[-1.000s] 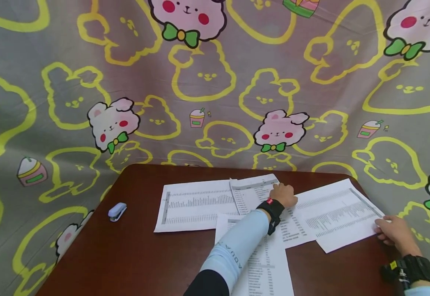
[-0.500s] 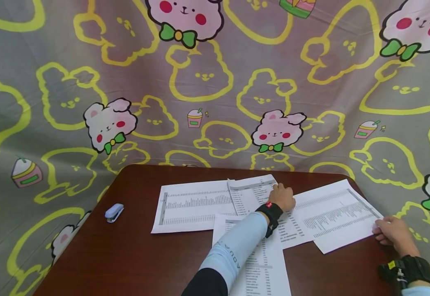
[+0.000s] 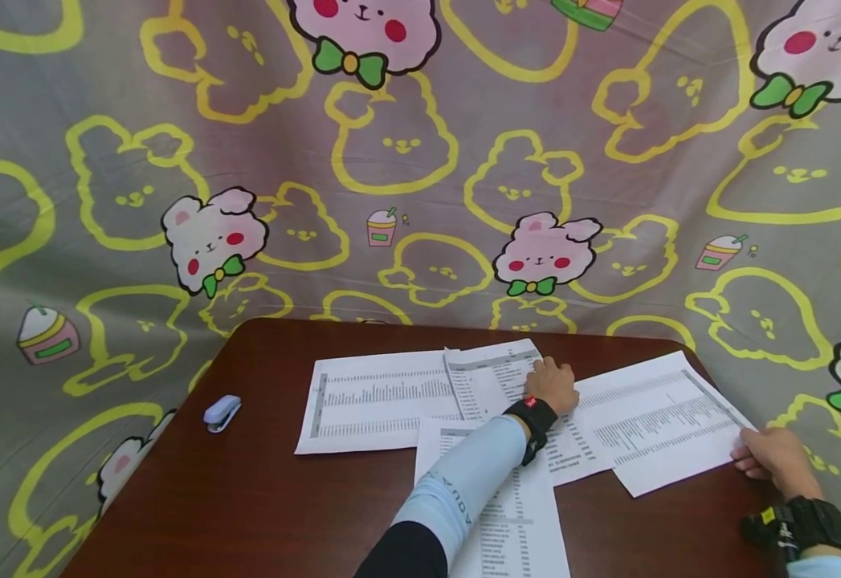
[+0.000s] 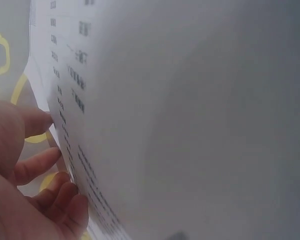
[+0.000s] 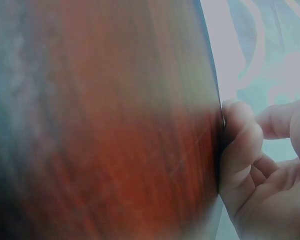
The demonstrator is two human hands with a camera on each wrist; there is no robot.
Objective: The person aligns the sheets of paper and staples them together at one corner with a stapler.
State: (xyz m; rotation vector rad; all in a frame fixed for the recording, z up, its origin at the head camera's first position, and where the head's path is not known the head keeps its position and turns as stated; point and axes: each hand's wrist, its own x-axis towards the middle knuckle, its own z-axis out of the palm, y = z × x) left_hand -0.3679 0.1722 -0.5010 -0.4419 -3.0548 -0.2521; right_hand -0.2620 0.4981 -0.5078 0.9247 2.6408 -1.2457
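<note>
Several printed sheets lie overlapping on the dark brown table. My left hand (image 3: 553, 387) reaches across the middle of them, fingertips pressing on a sheet with a grey header band (image 3: 496, 363). In the left wrist view, the left hand's fingers (image 4: 37, 167) are gently bent and spread, tips touching the printed paper (image 4: 140, 100). At the right, my right hand (image 3: 777, 457) pinches the corner of the rightmost sheet (image 3: 669, 417) between thumb and fingers. The right wrist view shows those curled fingers (image 5: 240, 140) at the paper's edge, low beside the table. My left forearm hides part of the near sheet (image 3: 507, 522).
A light purple stapler (image 3: 222, 413) sits on the left of the table (image 3: 246, 498). Another printed sheet (image 3: 377, 401) lies left of the middle. Behind the table hangs a grey cloth (image 3: 420, 160) with cartoon figures.
Both hands keep their places on the sheets. The head view shifts very slightly; the papers and stapler stay where they were.
</note>
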